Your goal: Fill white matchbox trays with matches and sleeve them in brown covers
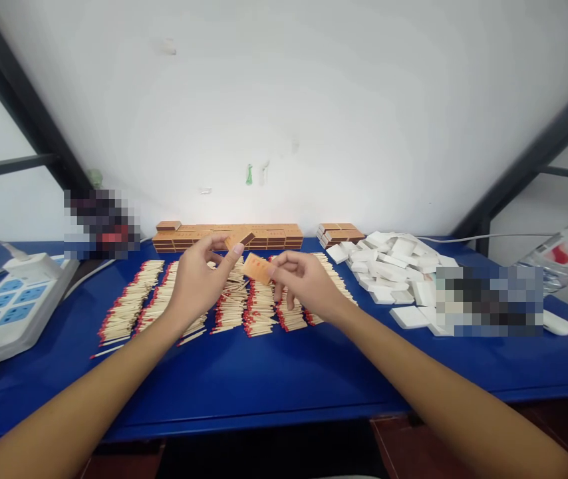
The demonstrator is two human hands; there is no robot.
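My left hand (199, 276) is raised over the blue table (264, 379) and pinches a small brown matchbox sleeve (241, 238) between thumb and fingers. My right hand (301, 279) is closed on an orange-brown matchbox (258, 268), held tilted just right of the left hand. Below both hands lie rows of matches with red heads (229, 303), laid out in bundles.
A long stack of brown matchboxes (274, 236) runs along the wall, with a smaller stack (341, 233) to its right. A heap of white inner trays (394, 269) lies at the right. A white power strip (4, 306) sits at the left edge.
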